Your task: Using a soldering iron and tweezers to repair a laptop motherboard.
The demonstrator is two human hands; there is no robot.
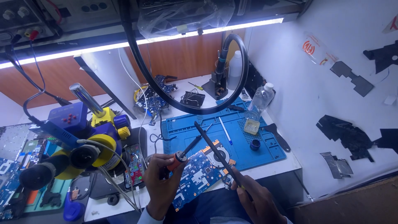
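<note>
Left hand (159, 182) closed around the orange-and-black handle of a soldering iron (188, 148), grip tight, tip angled up and to the right above the blue work mat (265, 145). Right hand (259, 201) closed on the lower end of a long thin black tool (213, 151), exact kind not clear; shaft running up-left and crossing just beside the iron's tip. Blue circuit board (197, 176) lying between both hands at the near edge of the white surface (273, 168), partly overlapping the mat's front edge, tilted, a round fan housing at its upper right.

On the mat: a pen-like white stick (225, 130), a small dark round pot (255, 144), a pale square tray (251, 126), a black spatula-shaped tool (278, 136). Clear plastic bottle (261, 98) upright at the mat's far right corner. Further back, a second blue board (155, 97) with loose wires, a black holder stand (217, 83). Left of the hands, a blue-and-yellow microscope (89, 139) over a phone (134, 166) with a lit screen. Thick black hose (174, 95) looping overhead across the view.
</note>
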